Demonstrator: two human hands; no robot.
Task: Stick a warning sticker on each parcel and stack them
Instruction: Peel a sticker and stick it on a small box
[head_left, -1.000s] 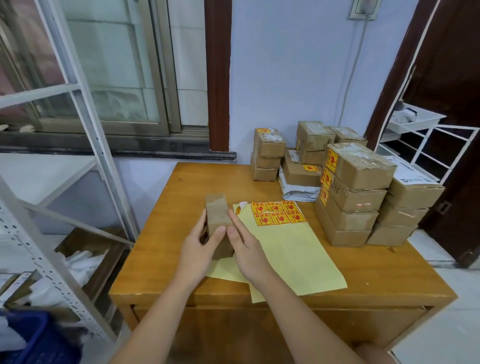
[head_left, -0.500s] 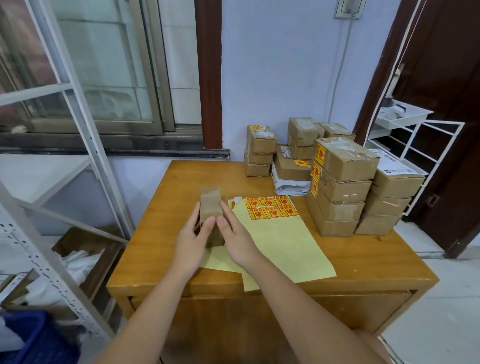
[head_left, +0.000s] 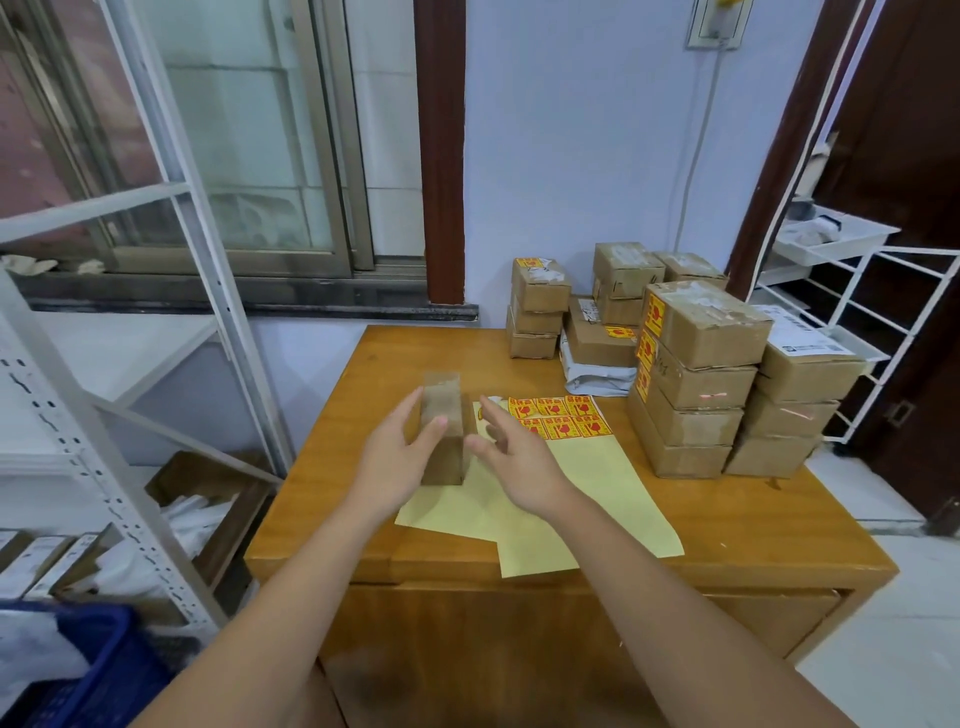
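A small brown parcel (head_left: 442, 415) stands on end on the wooden table (head_left: 779, 525), partly on the left edge of a yellow backing sheet (head_left: 597, 499). My left hand (head_left: 395, 460) holds the parcel, fingers along its left side and thumb across its front. Just right of it, my right hand (head_left: 517, 460) hovers with fingers spread, holding nothing. Several red-and-yellow warning stickers (head_left: 558, 418) remain at the sheet's far end. A stack of stickered parcels (head_left: 696, 374) stands at the right.
More parcels are stacked behind (head_left: 537, 306) and at the far right (head_left: 795, 400), with a grey mailer bag (head_left: 597, 376) between them. A white metal shelf frame (head_left: 171, 332) stands left of the table, a white wire rack (head_left: 852, 332) to the right.
My right hand has come off the parcel and opened, moving slightly right. My left hand still holds the parcel upright in the same spot.
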